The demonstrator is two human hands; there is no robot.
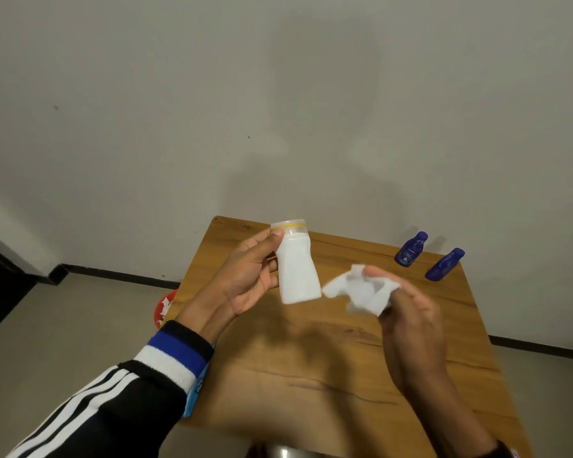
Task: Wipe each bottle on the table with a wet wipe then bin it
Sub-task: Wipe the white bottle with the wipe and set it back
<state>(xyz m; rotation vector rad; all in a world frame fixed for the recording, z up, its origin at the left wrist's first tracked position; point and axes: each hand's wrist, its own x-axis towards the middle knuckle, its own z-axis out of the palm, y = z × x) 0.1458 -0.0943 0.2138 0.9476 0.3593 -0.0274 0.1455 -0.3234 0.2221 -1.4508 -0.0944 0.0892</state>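
White bottle up off the table, crumpled wipe ready beside it.

Held in the air over the wooden table [311, 358], the white bottle [296, 269] with its yellow-ringed cap leans slightly, the left hand [245, 279] curled round its 9 o'clock side with the thumb up by the cap. At the bottle's 3 o'clock, just beside its base, the right hand [407, 312] pinches a bunched wet wipe [361, 289] in its fingertips; whether wipe and bottle touch is hard to tell through the blur. Two blue bottles [411, 249] stand well apart at 2 o'clock, probably waiting their turn. To wipe well, I'd wrap the wipe round the body, turn the bottle in the left hand so every side gets covered, and shift that grip to reach the patch under the fingers. A red bin [164, 307] peeks out at the table's 9 o'clock edge.
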